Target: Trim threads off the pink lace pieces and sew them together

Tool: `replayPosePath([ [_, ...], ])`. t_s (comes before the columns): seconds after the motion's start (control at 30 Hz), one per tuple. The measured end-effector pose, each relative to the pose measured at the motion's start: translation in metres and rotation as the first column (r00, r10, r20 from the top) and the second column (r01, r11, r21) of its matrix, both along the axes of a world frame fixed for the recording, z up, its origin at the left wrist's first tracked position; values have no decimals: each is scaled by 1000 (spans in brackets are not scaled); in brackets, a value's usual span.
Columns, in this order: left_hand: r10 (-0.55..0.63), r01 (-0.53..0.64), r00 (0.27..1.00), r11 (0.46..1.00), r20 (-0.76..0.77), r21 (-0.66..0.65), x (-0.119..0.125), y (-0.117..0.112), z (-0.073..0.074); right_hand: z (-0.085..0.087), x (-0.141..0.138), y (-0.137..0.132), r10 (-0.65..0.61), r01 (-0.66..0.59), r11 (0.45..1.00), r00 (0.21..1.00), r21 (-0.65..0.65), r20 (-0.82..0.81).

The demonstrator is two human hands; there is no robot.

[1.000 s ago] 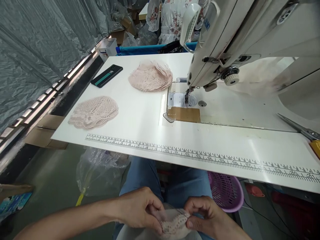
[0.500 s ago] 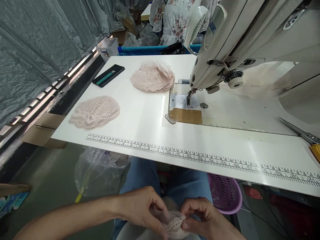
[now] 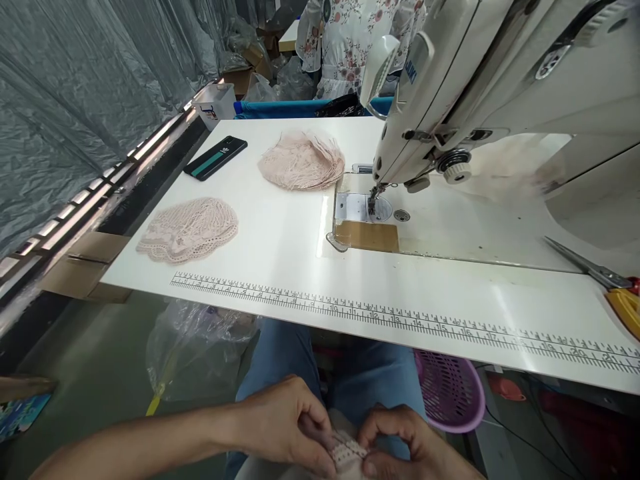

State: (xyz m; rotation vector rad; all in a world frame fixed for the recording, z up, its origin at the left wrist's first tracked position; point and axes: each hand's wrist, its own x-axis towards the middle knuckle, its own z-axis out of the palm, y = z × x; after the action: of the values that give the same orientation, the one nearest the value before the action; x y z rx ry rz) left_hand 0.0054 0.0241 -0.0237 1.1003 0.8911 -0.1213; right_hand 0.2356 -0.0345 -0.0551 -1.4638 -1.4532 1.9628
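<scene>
Over my lap, below the table edge, a piece of beige lace fabric (image 3: 349, 451) is stretched between my two hands. My left hand (image 3: 287, 427) pinches it from the left, and my right hand (image 3: 400, 440) grips its right end with thumb and fingers. Sheer cloth hangs beneath, partly cut off by the bottom of the picture. On the white table (image 3: 280, 267) lie a flat beige lace piece (image 3: 190, 230) at the left and a pile of pinkish lace pieces (image 3: 301, 160) farther back, beside the sewing machine (image 3: 425, 100).
A black phone (image 3: 216, 158) lies at the table's far left. Scissors with yellow handles (image 3: 600, 273) rest at the right. Under the table stand a purple basket (image 3: 447, 390) and a clear plastic bag (image 3: 200, 353). A person in a floral garment (image 3: 355, 47) is behind the table.
Both hands stay on the lace and have sunk slightly lower in the picture, with the lace tilted a little differently. The camera view has shifted slightly.
</scene>
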Motion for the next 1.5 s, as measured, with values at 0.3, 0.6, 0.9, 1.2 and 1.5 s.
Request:
replayPosePath([
  [0.3,53,-53,998,997,15,-56,7,-6,-3,14,-8,9,22,-35,994,992,-99,-128],
  [0.6,129,-135,990,980,-52,-144,8,-5,-4,7,3,3,24,-25,1000,999,-15,-36],
  [0.9,154,-157,988,971,-32,-179,9,-6,-8,-10,-8,-6,-16,19,999,998,38,-60],
  [1.2,110,-110,994,994,5,-13,9,-1,4,-9,-3,-2,30,-14,993,991,118,-132],
  [1.5,120,-120,993,992,12,-28,8,-4,-6,9,-8,3,29,-28,974,1000,226,2],
])
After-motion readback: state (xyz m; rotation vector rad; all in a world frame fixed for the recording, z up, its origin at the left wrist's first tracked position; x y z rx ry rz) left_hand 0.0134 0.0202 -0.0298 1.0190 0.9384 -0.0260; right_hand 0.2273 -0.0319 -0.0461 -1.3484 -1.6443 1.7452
